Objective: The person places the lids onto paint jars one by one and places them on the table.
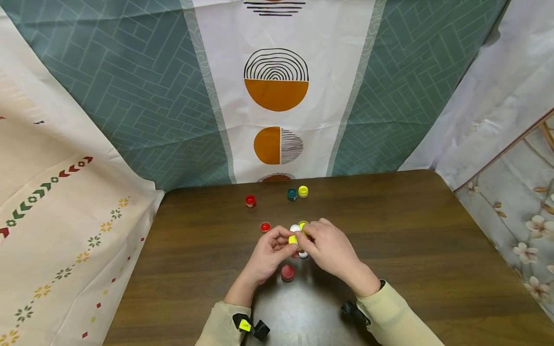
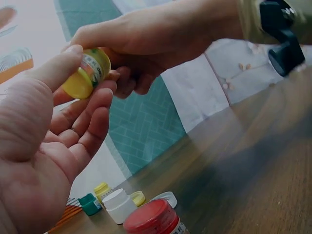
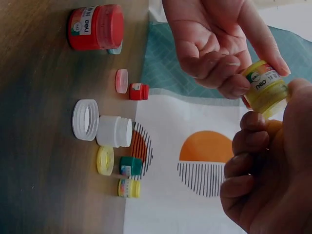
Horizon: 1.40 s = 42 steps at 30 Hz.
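A small yellow paint jar (image 3: 265, 87) with a printed label is held up between the two hands, above the table. My left hand (image 1: 269, 252) pinches one end of it with thumb and fingertips. From the other side my right hand (image 1: 333, 247) grips the opposite end, its thumb pressed against the jar in the right wrist view. Below the hands stands an uncapped white jar (image 3: 113, 131), with a white lid (image 3: 85, 120) and a yellow lid (image 3: 105, 160) beside it. A red-capped paint jar (image 1: 287, 273) is nearest to me, just below the left hand.
Along the back of the wooden table (image 1: 207, 278) stand a small red jar (image 1: 250, 201), a dark green jar (image 1: 292, 194) and another yellow jar (image 1: 303, 191). A red lid (image 1: 265, 227) lies left of the hands. A patterned curtain (image 1: 277, 120) hangs behind the table's far edge.
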Tool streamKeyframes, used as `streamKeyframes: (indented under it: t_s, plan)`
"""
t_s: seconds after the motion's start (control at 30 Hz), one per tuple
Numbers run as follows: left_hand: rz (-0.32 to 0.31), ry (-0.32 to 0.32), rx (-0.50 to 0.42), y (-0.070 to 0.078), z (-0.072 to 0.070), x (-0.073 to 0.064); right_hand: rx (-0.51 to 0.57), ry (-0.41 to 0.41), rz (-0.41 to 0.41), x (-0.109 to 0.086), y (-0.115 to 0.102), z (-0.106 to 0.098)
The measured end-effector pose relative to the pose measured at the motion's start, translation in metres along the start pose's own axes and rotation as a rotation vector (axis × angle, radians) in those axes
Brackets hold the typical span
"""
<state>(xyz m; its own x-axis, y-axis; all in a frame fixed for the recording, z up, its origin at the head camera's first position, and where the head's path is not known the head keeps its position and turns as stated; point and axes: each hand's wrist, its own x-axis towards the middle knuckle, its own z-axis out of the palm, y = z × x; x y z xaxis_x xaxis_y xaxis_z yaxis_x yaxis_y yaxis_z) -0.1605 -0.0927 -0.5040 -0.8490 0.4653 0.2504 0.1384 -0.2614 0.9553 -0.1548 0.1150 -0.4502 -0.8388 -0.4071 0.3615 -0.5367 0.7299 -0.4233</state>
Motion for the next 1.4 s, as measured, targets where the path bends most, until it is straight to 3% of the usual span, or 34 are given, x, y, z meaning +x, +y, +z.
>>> streamKeyframes:
  t_s: [0.27, 0.43, 0.6, 0.8, 1.07, 1.23, 1.4]
  plan:
    - [0.020, 0.030, 0.040, -0.001, 0.003, -0.001, 0.044, -0.058, 0.078, 0.002, 0.000, -0.001]
    - [-0.048, 0.027, 0.065, 0.003, 0.001, -0.002, 0.059, -0.086, 0.096, 0.001, 0.000, -0.001]
    - [-0.119, 0.028, 0.176, 0.007, -0.002, -0.001, 0.092, -0.130, 0.111, 0.001, -0.002, -0.006]
    - [-0.120, 0.030, 0.343, 0.016, -0.008, -0.004, 0.098, -0.127, 0.143, 0.001, -0.001, -0.010]
    - [-0.155, 0.057, 0.546, 0.030, -0.041, -0.028, 0.094, -0.037, 0.229, -0.012, 0.027, -0.026]
    - [-0.219, 0.063, 0.718, 0.025, -0.056, -0.048, 0.090, -0.051, 0.276, -0.021, 0.042, -0.034]
    - [-0.244, 0.023, 0.759, 0.015, -0.058, -0.058, 0.088, -0.087, 0.291, -0.026, 0.047, -0.034]
